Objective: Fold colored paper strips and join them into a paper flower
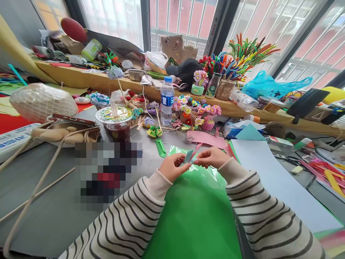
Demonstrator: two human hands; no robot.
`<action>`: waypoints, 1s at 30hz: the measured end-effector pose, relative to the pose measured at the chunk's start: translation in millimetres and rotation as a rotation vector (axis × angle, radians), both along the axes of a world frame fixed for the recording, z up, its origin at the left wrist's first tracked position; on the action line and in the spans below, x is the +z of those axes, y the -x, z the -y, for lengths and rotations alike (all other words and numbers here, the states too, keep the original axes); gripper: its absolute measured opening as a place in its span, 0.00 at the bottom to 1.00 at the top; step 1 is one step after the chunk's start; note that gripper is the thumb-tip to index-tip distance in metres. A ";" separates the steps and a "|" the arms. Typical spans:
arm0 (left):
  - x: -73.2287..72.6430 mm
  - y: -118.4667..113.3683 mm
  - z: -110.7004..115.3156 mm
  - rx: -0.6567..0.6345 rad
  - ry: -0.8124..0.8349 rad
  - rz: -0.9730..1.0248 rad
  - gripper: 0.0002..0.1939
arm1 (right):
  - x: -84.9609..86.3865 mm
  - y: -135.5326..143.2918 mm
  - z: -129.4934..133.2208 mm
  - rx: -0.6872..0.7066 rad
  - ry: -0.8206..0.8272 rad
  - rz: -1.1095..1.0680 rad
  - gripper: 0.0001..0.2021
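Observation:
Both hands meet above a shiny green plastic sheet [199,212]. Between the thumb and fingers of my left hand [174,166] is a small folded light-blue paper piece [188,157], standing upright. My right hand [211,157] has its fingers pinched together at the right side of the same piece, touching its lower edge. A bit of pink shows beside the blue paper. Just beyond my left hand lies a folded green paper strip [160,148], and past the hands is a pink paper sheet [207,139].
A lidded cup of dark drink [115,124] stands at the left, near a bag with a phone [75,120] on it. A water bottle [167,100] stands at the back beside crafted flowers [198,111]. White paper sheets [272,176] lie right; scissors [287,157] are farther right.

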State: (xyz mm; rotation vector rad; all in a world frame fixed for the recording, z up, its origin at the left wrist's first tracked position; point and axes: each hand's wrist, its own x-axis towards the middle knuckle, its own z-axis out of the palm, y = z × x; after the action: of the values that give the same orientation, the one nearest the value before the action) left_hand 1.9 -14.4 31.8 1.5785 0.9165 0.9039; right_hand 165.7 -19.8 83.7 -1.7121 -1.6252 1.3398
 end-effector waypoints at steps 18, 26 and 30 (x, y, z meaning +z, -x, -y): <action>-6.0 -0.7 -1.4 0.003 0.367 0.422 0.18 | -0.1 15.6 1.2 0.008 -0.341 0.199 0.06; -0.5 0.7 0.6 -0.021 0.418 0.465 0.18 | -4.0 9.0 5.8 -0.026 -0.391 0.118 0.12; 0.9 0.5 2.1 0.004 0.464 0.486 0.19 | -5.3 10.1 7.4 -0.027 -0.430 0.180 0.10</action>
State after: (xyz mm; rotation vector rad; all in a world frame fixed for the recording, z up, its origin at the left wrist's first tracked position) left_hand 1.4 -16.5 32.7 0.9064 0.7111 0.9398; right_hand 155.6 -27.2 78.3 -1.6133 -1.8189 0.7644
